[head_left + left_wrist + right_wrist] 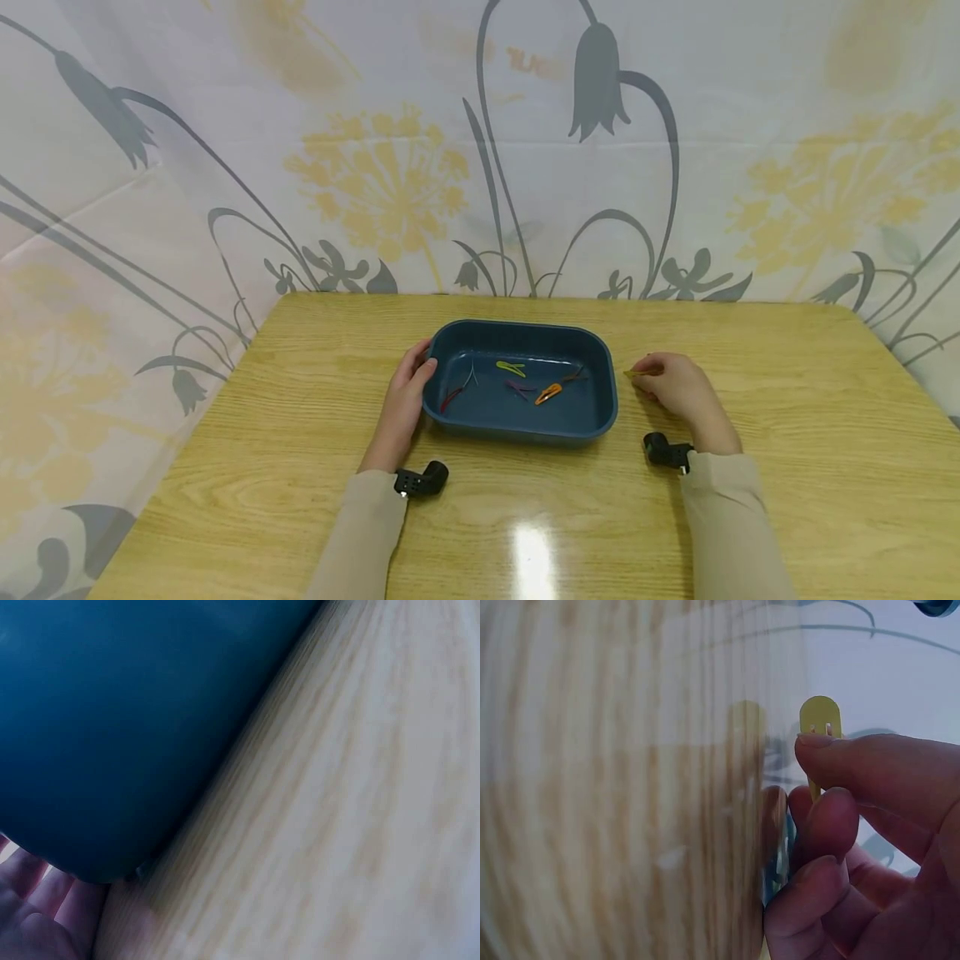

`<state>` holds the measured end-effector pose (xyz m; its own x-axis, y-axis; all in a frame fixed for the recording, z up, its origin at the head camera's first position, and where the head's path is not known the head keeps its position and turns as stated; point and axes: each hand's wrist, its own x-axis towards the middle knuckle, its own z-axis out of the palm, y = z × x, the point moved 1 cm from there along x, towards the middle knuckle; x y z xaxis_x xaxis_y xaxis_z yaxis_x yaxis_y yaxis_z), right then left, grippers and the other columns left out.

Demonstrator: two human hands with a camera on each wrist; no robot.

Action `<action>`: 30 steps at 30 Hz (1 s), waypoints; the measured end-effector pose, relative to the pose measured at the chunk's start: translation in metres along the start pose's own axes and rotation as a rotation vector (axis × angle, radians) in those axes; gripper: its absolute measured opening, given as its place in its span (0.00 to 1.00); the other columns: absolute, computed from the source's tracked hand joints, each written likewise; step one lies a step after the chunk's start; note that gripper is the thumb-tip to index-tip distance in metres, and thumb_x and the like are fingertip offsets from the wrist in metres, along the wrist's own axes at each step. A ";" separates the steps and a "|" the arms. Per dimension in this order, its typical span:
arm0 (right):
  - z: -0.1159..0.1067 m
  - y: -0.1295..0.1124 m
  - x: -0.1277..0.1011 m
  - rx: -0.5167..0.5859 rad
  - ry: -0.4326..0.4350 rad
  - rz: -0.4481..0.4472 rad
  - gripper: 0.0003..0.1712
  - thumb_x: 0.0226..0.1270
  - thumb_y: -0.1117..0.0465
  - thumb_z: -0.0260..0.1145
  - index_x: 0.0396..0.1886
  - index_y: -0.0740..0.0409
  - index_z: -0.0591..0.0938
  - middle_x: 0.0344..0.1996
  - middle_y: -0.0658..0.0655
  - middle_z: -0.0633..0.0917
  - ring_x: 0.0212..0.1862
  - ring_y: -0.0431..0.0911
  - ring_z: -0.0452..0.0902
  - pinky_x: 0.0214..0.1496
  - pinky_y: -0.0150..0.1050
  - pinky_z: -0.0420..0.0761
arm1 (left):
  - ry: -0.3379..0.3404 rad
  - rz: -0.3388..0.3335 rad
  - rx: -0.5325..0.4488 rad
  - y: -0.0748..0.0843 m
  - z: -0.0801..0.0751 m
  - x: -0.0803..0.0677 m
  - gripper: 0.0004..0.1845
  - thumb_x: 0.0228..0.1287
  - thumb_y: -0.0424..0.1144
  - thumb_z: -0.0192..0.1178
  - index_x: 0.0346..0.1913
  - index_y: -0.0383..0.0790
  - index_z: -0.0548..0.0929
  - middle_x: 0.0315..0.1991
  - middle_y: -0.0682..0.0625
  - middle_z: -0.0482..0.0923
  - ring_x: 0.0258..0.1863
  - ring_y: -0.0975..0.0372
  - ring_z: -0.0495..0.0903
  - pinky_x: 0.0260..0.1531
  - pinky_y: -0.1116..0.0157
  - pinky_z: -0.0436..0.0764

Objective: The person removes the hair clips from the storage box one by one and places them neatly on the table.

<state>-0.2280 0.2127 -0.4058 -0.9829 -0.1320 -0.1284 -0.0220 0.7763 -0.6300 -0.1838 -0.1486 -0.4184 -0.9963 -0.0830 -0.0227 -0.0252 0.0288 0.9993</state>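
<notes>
— Where's the small yellow snap hair clip (820,720)?
— Pinched between my right hand's (675,390) thumb and fingers, just above the wooden tabletop (300,433), right of the dark blue plastic tray (592,417); coloured clips lie inside it.
— And your left hand (407,400)?
— Curled round the tray's left rim; thumb on the edge.

1. No readable words, numbers or brand marks on the blue tray (600,417), inside or on its rim.
2. The yellow hair clip (820,720) is plain, with no lettering.
3. A faint orange smudge on the flowered backdrop (537,63) might be mirrored print; it's too blurred to read.
</notes>
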 end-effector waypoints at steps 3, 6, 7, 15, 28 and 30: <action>0.000 -0.001 0.000 -0.014 -0.004 -0.002 0.13 0.65 0.60 0.57 0.43 0.63 0.81 0.28 0.56 0.81 0.31 0.46 0.72 0.36 0.39 0.68 | 0.013 0.003 0.013 -0.007 -0.001 0.004 0.21 0.70 0.44 0.47 0.65 0.50 0.66 0.64 0.52 0.64 0.64 0.60 0.61 0.66 0.57 0.57; 0.000 -0.001 0.000 -0.023 -0.002 -0.009 0.13 0.65 0.59 0.58 0.43 0.62 0.81 0.30 0.56 0.81 0.33 0.47 0.72 0.37 0.39 0.68 | 0.028 0.003 0.023 -0.010 -0.001 0.006 0.21 0.69 0.46 0.48 0.64 0.53 0.66 0.63 0.54 0.65 0.64 0.61 0.62 0.65 0.57 0.57; 0.000 -0.002 0.000 -0.026 -0.003 -0.012 0.13 0.65 0.59 0.58 0.43 0.62 0.82 0.31 0.56 0.81 0.33 0.47 0.72 0.37 0.40 0.68 | 0.031 0.002 0.025 -0.010 -0.001 0.006 0.21 0.69 0.47 0.48 0.64 0.54 0.66 0.63 0.55 0.65 0.63 0.61 0.62 0.65 0.57 0.58; -0.002 -0.002 -0.001 -0.025 0.005 -0.026 0.13 0.64 0.62 0.56 0.43 0.61 0.82 0.39 0.60 0.81 0.38 0.51 0.70 0.41 0.42 0.66 | 0.030 0.005 0.025 -0.009 -0.001 0.006 0.21 0.69 0.46 0.48 0.64 0.54 0.66 0.63 0.55 0.65 0.64 0.62 0.62 0.66 0.58 0.57; -0.003 -0.004 -0.003 0.042 -0.027 -0.052 0.19 0.67 0.58 0.56 0.53 0.63 0.77 0.42 0.61 0.82 0.35 0.47 0.75 0.38 0.39 0.71 | 0.006 -0.007 0.002 0.000 0.000 0.000 0.22 0.70 0.43 0.47 0.65 0.47 0.65 0.65 0.49 0.63 0.65 0.58 0.60 0.66 0.56 0.56; -0.004 -0.005 -0.003 0.053 -0.028 -0.046 0.20 0.68 0.57 0.55 0.55 0.63 0.75 0.44 0.63 0.81 0.35 0.47 0.76 0.38 0.38 0.72 | 0.000 -0.012 0.001 0.007 0.001 -0.003 0.22 0.70 0.42 0.47 0.66 0.45 0.64 0.65 0.48 0.63 0.65 0.57 0.60 0.66 0.56 0.55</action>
<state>-0.2253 0.2114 -0.3991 -0.9755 -0.1851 -0.1193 -0.0570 0.7356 -0.6750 -0.1811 -0.1473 -0.4118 -0.9959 -0.0838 -0.0347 -0.0372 0.0285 0.9989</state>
